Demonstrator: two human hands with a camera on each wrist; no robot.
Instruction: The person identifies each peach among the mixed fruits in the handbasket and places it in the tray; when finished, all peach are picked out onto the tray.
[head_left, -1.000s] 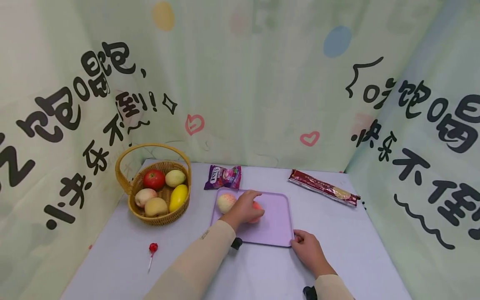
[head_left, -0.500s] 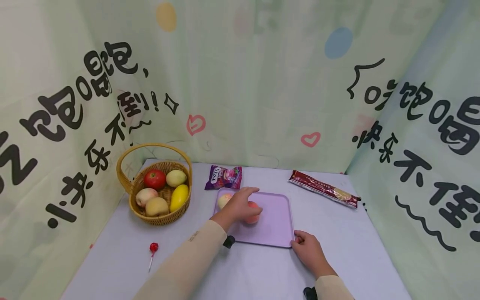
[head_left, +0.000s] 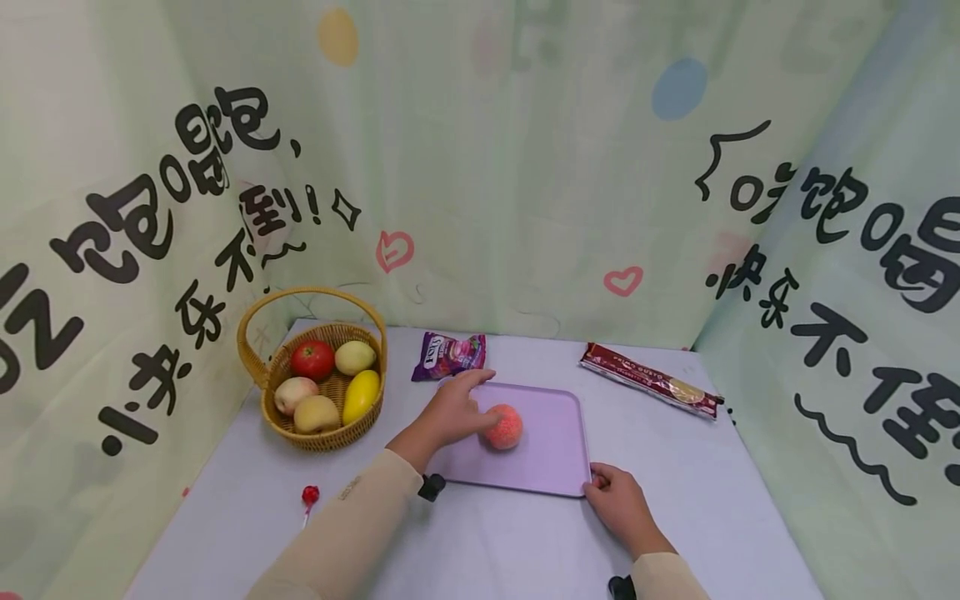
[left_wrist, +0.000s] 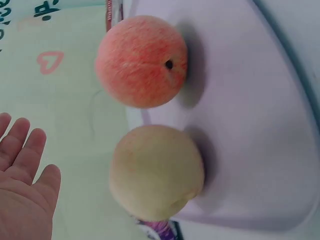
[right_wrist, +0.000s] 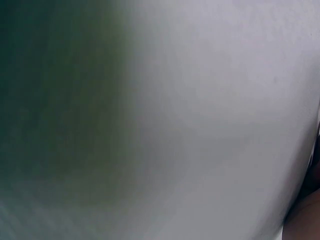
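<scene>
A purple tray (head_left: 551,450) lies on the white table. Two peaches rest on it, a pinkish-red one (head_left: 504,427) and a pale yellow one (left_wrist: 157,172). My left hand (head_left: 446,417) is over the tray's left part, fingers spread, its thumb tip overlapping the red peach in the head view. That hand hides the pale peach there. In the left wrist view the palm and straight fingers show apart from both peaches. My right hand (head_left: 621,508) pinches the tray's near right corner. The right wrist view shows mostly blurred white surface, with a bit of hand at its edge.
A wicker basket (head_left: 318,443) with an arched handle holds several fruits at the back left. In front of it lies a red lollipop (head_left: 310,496), partly behind the left sleeve. A purple snack bag (head_left: 450,356) sits behind the tray. A long maroon packet (head_left: 648,379) lies back right.
My left hand has moved left from over the red peach, uncovering it and covering the pale one in the head view. The right hand has stayed at the tray's corner.
</scene>
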